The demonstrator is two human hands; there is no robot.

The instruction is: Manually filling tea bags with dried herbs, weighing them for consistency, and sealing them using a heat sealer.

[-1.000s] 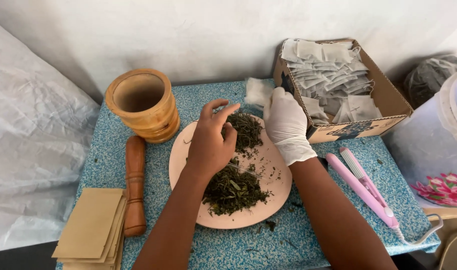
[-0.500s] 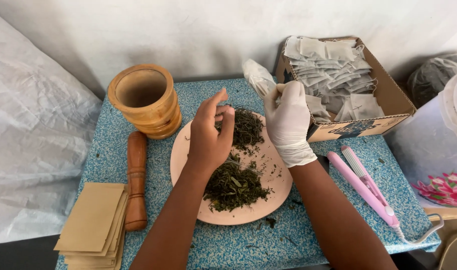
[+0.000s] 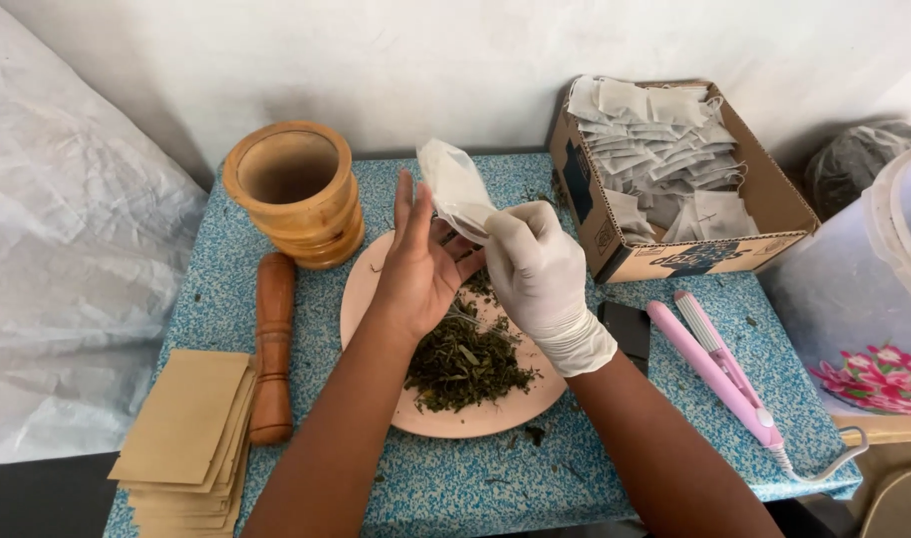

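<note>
Wooden mortar (image 3: 294, 189) flanks plate (image 3: 376, 299); gloved right hand (image 3: 537, 269) fingers pinch sachet (image 3: 455, 186), left hand (image 3: 422, 261) spread

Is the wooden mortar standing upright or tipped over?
Upright. The wooden mortar stands on its base on the blue table, its open mouth facing up; the pestle lies beside it.
</note>
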